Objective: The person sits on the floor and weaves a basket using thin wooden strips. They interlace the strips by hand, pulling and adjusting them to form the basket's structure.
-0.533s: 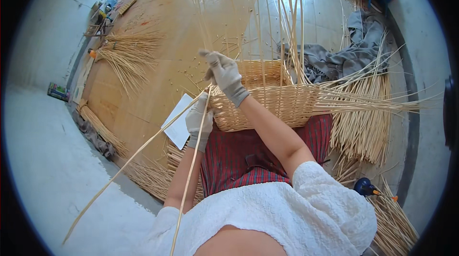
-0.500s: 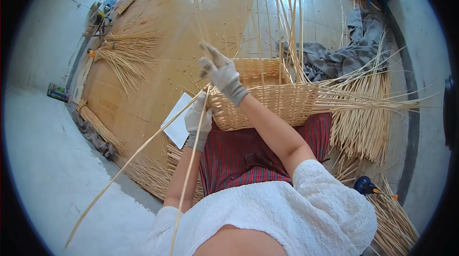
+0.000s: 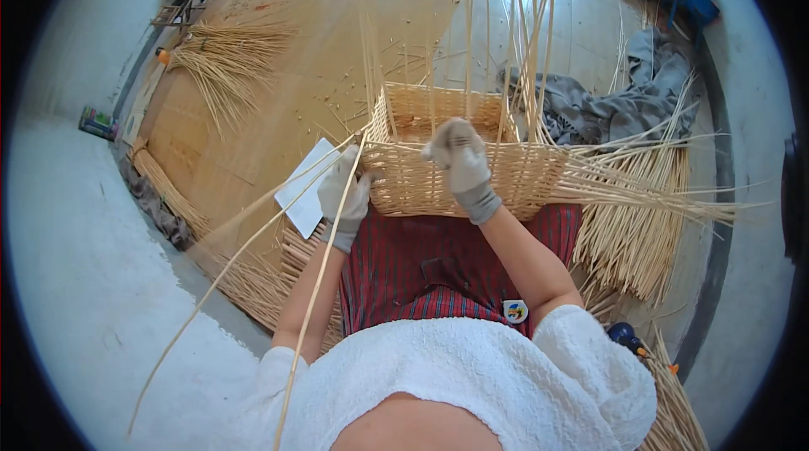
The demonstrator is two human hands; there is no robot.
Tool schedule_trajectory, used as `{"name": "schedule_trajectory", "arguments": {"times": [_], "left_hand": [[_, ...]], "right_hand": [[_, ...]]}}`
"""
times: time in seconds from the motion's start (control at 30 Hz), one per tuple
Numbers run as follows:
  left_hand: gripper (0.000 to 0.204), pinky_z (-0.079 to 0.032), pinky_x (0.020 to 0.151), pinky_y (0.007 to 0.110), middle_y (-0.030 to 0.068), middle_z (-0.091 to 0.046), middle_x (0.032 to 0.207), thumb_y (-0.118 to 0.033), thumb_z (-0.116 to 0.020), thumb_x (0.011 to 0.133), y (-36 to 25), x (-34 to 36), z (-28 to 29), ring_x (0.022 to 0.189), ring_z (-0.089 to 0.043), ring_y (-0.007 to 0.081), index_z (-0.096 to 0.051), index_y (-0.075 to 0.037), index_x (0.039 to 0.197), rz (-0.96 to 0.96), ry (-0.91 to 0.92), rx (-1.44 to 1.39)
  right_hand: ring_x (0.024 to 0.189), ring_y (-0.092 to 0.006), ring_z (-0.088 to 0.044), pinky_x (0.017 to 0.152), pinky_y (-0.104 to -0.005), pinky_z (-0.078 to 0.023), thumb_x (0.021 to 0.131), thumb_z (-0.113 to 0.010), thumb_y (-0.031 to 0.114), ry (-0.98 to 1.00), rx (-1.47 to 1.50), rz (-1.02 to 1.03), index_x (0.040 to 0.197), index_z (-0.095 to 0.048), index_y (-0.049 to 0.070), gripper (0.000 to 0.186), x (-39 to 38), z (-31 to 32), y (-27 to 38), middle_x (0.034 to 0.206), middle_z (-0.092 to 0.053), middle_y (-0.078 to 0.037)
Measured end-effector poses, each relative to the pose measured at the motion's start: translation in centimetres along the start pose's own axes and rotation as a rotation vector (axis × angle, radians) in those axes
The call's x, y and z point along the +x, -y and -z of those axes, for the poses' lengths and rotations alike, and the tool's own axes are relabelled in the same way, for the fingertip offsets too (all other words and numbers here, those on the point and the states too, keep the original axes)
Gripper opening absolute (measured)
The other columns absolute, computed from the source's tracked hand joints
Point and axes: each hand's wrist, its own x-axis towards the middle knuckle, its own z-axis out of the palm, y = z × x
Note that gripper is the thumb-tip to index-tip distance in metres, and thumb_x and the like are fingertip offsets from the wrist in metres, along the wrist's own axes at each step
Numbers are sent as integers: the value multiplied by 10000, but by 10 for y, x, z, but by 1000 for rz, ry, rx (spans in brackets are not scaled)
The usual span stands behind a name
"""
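Note:
A woven wicker basket (image 3: 472, 179) rests on my lap, with thin upright canes (image 3: 468, 29) rising from its walls. Gloved, my left hand (image 3: 342, 191) is closed on its left corner. From that corner long pale canes (image 3: 324, 259) run down past my left arm; one farther left is smeared by motion. My right hand (image 3: 462, 158), gloved too, is at the near rim, left of the middle. Its fingers are curled together, and what they hold, if anything, is hidden. A bundle of loose cane ends (image 3: 649, 190) sticks out from the basket's right corner.
Cane bundles lie at the far left (image 3: 223, 63), the near left (image 3: 261, 303) and the right (image 3: 636, 244). A white sheet (image 3: 305, 190) is beside my left hand. Grey cloth (image 3: 598, 110) lies behind the basket on the right. A dark blue bottle (image 3: 625, 336) is at the lower right.
My right hand has moved from above the basket's left corner to the right and down, to the near rim. Its fingers are more curled. My left hand stays at the corner.

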Motion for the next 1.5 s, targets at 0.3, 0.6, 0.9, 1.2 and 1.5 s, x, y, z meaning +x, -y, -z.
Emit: {"name": "schedule_trajectory", "arguments": {"times": [0.3,0.6,0.9,1.2,1.5], "left_hand": [[622,-547,819,405,198,-699,1190,-190,-620,1005,-51,57,-12,1021,-696,286,-376,-216,1578,405,483,-379],[566,-553,574,381,171,-690,1209,-162,-626,993,-80,44,-8,595,-650,250,-477,-293,1523,478,250,-577],[707,-570,698,409,91,-553,1161,-122,-672,864,-120,16,-65,738,-654,274,-495,-355,1507,-263,352,114],[525,-576,710,417,162,-562,1270,-97,-613,919,-195,17,-99,756,-671,286,-594,-308,1399,-367,271,24],[584,-584,739,396,166,-524,1270,-84,-639,916,-204,13,-129,834,-690,316,-549,-317,1443,-298,413,-172]], "right_hand": [[1045,-186,-704,869,-303,-574,1034,-618,144,-331,-401,-128,1297,-648,48,281,-21,10,25,1181,-715,-84],[1018,-193,-692,838,-312,-544,1006,-488,-14,-272,-282,263,1430,-498,63,430,2,13,46,1190,-679,-146],[1136,-265,-643,975,-377,-515,943,-598,-6,-157,-1142,520,1399,-545,16,459,34,34,97,1235,-663,-149],[930,-262,-675,844,-368,-541,913,-729,129,-541,-1435,287,1232,-595,-2,370,-58,116,117,1050,-685,-183],[701,-292,-675,701,-437,-523,956,-662,164,-592,-1866,204,1146,-725,145,201,-53,160,96,746,-699,-103]]}}
